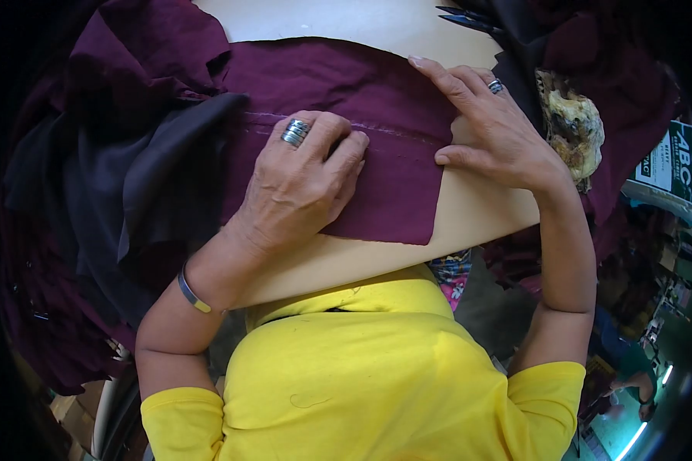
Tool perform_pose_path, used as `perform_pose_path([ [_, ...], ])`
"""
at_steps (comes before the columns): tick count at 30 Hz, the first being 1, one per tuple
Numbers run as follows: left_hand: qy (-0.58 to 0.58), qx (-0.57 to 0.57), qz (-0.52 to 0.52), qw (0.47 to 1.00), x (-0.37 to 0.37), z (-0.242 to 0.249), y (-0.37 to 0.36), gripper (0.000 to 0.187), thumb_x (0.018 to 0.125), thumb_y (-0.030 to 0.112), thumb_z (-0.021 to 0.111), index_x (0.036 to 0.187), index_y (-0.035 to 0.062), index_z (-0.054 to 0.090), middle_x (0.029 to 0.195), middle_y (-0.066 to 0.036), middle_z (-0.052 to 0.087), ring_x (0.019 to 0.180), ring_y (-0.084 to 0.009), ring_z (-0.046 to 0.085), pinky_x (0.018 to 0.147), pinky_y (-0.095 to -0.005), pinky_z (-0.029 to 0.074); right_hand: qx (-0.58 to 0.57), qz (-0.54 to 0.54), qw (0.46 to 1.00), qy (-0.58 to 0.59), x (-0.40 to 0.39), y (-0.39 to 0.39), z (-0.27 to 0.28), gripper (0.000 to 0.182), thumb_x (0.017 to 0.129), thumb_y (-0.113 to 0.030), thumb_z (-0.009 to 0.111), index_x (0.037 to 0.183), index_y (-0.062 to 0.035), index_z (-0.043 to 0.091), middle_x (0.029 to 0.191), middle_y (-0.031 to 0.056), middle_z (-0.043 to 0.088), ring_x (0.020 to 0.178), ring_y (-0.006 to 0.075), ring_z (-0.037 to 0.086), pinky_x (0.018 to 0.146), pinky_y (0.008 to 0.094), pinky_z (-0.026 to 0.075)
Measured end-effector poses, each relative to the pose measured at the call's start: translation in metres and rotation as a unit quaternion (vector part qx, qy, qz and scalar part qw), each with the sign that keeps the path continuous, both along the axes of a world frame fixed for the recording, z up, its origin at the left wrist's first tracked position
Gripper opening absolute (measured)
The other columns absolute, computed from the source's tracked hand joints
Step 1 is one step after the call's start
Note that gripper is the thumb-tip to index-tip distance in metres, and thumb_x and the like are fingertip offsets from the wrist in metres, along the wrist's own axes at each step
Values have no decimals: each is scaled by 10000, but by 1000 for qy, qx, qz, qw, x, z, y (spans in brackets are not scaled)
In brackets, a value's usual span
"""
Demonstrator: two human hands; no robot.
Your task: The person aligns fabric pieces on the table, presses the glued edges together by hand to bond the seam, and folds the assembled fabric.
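Observation:
A maroon cloth piece (396,184) lies on a pale board, with faint whitish lines and a seam-like line across it. My left hand (304,177), with a ring on one finger, rests on the middle of this cloth. Its fingers are curled together, and what they grip, if anything, is hidden beneath them. At the cloth's right edge my right hand (492,127) is spread, with a fingertip at the upper corner and the thumb lower down by the edge.
Dark grey cloth (173,169) and more maroon cloth (142,54) are heaped at the left. Scissors-like blades (469,18) lie at the top right. A pale and brown bundle (573,127) sits beyond my right wrist. A person (634,380) shows at the far lower right.

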State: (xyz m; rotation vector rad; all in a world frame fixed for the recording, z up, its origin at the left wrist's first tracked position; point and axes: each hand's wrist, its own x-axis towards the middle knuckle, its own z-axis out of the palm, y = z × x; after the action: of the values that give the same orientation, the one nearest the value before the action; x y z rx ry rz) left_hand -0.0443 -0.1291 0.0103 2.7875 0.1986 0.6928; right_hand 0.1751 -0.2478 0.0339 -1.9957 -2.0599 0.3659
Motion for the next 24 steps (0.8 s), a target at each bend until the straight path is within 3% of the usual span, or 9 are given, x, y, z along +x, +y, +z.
perform_pose_path([
  [3, 1, 12, 13, 1000, -2, 1, 2, 280, 693, 106, 687, 948, 37, 594, 930, -91, 527, 872, -252, 549, 828, -368, 446, 30, 46, 998, 15, 14, 5, -4, 925, 662, -275, 748, 1433, -229, 240, 1174, 133, 518, 1100, 315, 495, 937, 415, 403],
  [5, 1, 16, 12, 1000, -2, 1, 3, 283, 691, 109, 689, 949, 40, 594, 943, -95, 531, 876, -256, 548, 833, -374, 444, -32, 41, 997, 56, 17, 19, 5, 875, 711, -351, 711, 1438, -206, 246, 1301, 156, 440, 1082, 335, 489, 938, 419, 382],
  [8, -7, -2, 8, 1000, -2, -1, 3, 314, 685, 83, 701, 980, 45, 601, 963, -107, 541, 876, -275, 550, 800, -379, 448, -8, 11, 996, 90, -3, 41, 13, 819, 762, -452, 674, 1432, -208, 273, 1155, 192, 530, 858, 269, 556, 820, 361, 436],
  [10, -12, -7, 10, 1000, -3, 0, 6, 332, 682, 73, 709, 996, 49, 604, 973, -112, 547, 881, -284, 553, 782, -378, 450, 91, 13, 994, 65, -8, 64, -11, 811, 759, -447, 682, 1428, -207, 291, 973, 154, 596, 717, 203, 549, 723, 318, 456],
  [11, -10, -3, 12, 1000, -5, 0, 8, 333, 682, 77, 711, 997, 52, 605, 975, -111, 549, 888, -285, 554, 782, -377, 450, 18, -23, 991, 130, -9, 68, -3, 755, 770, -400, 694, 1406, -194, 341, 720, 73, 522, 629, 146, 477, 631, 286, 427],
  [14, -11, 31, 7, 999, -7, -2, 9, 304, 688, 115, 708, 965, 61, 596, 959, -87, 549, 896, -259, 553, 815, -372, 441, -42, -88, 953, 288, -2, 76, -3, 715, 771, -339, 710, 1386, -187, 379, 656, 34, 431, 596, 158, 426, 596, 291, 401],
  [18, -5, 22, 21, 1000, -5, 0, 8, 257, 711, 141, 698, 937, 82, 591, 957, -60, 549, 904, -234, 553, 832, -365, 425, 91, 42, 981, 167, -16, 84, -17, 654, 798, -161, 671, 1381, -187, 376, 790, 137, 611, 693, 247, 588, 686, 334, 459],
  [19, -2, 5, 24, 1000, -5, 1, 9, 272, 702, 132, 710, 945, 81, 599, 963, -70, 554, 898, -245, 552, 822, -370, 424, -7, -16, 991, 131, -27, 82, -6, 600, 815, -52, 608, 1363, -186, 402, 1003, 186, 637, 845, 280, 630, 780, 355, 472],
  [24, 13, -24, 43, 999, -7, 0, 10, 251, 725, 177, 703, 937, 102, 594, 973, -50, 549, 924, -209, 550, 862, -374, 376, 144, 5, 957, 252, -28, 79, -25, 502, 822, 0, 572, 1287, -175, 504, 1207, 85, 591, 1074, 253, 589, 922, 329, 452],
])
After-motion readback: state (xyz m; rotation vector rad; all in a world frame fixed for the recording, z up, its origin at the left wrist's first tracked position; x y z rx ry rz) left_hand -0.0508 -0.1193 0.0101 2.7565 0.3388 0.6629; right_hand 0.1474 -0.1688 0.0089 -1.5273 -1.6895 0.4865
